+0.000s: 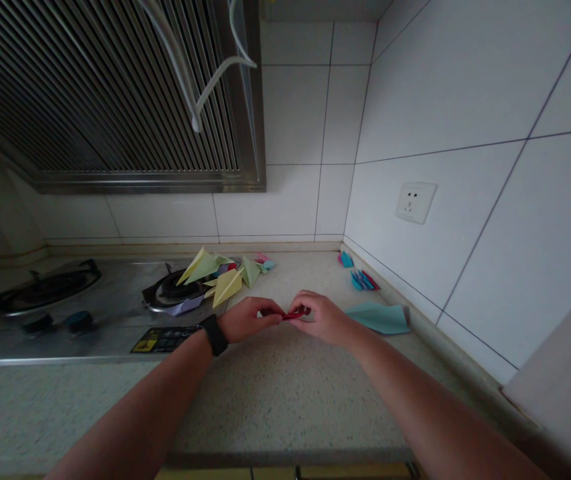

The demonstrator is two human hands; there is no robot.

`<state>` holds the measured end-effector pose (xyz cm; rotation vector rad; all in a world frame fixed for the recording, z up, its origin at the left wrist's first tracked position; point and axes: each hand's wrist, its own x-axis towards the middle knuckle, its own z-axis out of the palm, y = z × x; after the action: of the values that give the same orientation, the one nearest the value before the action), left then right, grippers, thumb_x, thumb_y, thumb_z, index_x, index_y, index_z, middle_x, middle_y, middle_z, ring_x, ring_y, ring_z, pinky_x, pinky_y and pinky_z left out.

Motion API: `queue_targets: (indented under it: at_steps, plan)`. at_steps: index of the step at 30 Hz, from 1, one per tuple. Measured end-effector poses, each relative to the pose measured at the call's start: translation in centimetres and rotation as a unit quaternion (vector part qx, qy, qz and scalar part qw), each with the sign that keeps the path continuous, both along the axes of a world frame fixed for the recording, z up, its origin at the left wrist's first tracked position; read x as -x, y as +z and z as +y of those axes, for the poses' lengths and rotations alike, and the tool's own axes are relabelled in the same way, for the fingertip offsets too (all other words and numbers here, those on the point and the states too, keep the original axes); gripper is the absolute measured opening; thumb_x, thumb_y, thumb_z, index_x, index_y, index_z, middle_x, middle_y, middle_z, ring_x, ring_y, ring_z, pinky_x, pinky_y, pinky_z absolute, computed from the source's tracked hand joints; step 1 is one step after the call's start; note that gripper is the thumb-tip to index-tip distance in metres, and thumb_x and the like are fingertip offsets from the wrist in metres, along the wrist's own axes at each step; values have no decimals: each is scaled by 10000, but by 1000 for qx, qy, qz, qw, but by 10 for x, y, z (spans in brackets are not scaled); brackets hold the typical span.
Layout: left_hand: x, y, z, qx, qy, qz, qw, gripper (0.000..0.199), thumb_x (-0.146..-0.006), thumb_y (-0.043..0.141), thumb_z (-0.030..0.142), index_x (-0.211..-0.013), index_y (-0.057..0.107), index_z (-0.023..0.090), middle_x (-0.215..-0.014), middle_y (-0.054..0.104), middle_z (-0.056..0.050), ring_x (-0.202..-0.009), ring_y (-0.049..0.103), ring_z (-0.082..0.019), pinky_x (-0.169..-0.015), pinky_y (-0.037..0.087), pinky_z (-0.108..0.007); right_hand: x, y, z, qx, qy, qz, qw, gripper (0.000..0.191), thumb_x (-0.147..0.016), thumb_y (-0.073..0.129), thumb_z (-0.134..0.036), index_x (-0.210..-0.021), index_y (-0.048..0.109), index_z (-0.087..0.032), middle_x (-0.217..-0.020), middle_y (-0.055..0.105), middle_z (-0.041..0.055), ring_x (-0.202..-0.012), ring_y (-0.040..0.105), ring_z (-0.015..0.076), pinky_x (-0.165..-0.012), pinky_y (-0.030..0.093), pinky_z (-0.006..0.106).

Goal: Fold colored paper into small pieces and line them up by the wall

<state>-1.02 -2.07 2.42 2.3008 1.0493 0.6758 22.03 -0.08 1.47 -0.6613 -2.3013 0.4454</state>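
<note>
Both hands meet over the middle of the speckled countertop (285, 393), pinching a small piece of folded red paper (294, 315) between them. My left hand (251, 319), with a dark band on its wrist, grips the paper's left end between thumb and fingers. At the other end, my right hand (321, 316) is closed on the same piece. Fingers hide much of its shape. A light blue paper sheet (380, 317) lies just right of my right hand. Left of my left hand are yellow and pale green folded paper pieces (228, 287).
A gas stove (115, 333) with two burners fills the left side, some paper resting on its right burner (175, 287). Small blue and red folded pieces (364, 280) lie by the right wall. A range hood (115, 100) with a dangling white cable (185, 73) hangs above.
</note>
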Motion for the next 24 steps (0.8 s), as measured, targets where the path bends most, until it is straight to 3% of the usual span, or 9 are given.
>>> queue_targets:
  at_steps: [5,13,24]
  plan:
    - [1,0,1,-17,8,1,1000,296,-892,524,394,-1007,701,185,-908,706,-34,-764,596,-135,-662,430,-223,-2,-1,1,49,-5,-12,999,177,-784,671,-243,-952,652,-189,-866,653,30,-768,595,138,-701,462,254]
    - [0,2,-2,7,11,-22,1000,336,-907,492,423,-1020,689,175,-928,699,-51,-757,596,-131,-630,443,-210,-1,0,1,54,-22,22,998,105,-786,637,-204,-882,667,-175,-794,663,24,-712,596,131,-669,458,250]
    - [-2,2,-5,123,-41,-165,978,348,-886,541,424,-1036,627,123,-951,662,-90,-752,573,-127,-547,465,-200,3,-5,7,226,11,169,959,221,-747,714,-327,-894,664,-170,-797,666,23,-687,583,124,-647,450,254]
